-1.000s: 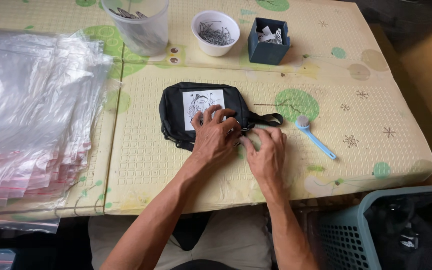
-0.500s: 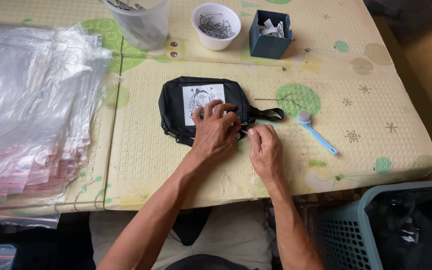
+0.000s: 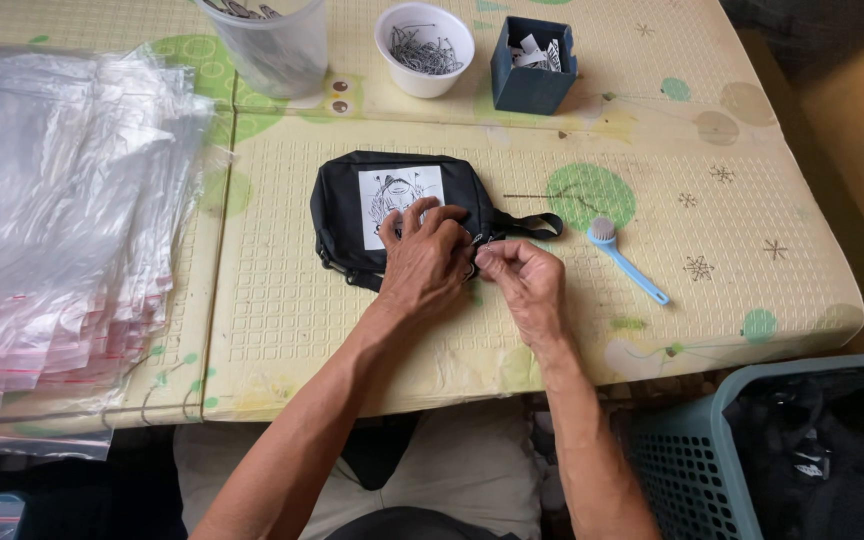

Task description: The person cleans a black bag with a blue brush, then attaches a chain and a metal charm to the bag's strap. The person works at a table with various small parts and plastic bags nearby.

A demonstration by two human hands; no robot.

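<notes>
On the yellow mat point(image 3: 282, 330), centre, lies a small black pouch point(image 3: 347, 215) w/ a white printed patch point(image 3: 392, 195) on its face; all positions below ref. the pouch. Left hand point(image 3: 427, 265) rests palm-down on pouch's right half, fingers spread and curled over the fabric, pressing it flat; nothing enclosed in that hand as far as visible. Right hand point(image 3: 522, 280) sits just beside pouch's right end, thumb and forefinger pinched narrow on a small metal piece at the pouch edge; piece too small to identify, prob. a pin or zip pull. The two hands touch at the fingertips. Black strap point(image 3: 532, 225) runs out from pouch's right end, past the right hand. Light-blue brush point(image 3: 627, 260) lies right of pouch, near the strap, apart from both hands. Beyond pouch: white bowl point(image 3: 424, 35) of small metal bits, dark-blue box point(image 3: 532, 65), clear plastic cup point(image 3: 272, 45). Left of pouch, well apart: stack of clear plastic bags point(image 3: 52, 220). Lower right of pouch, off the mat: teal basket point(image 3: 712, 450).
</notes>
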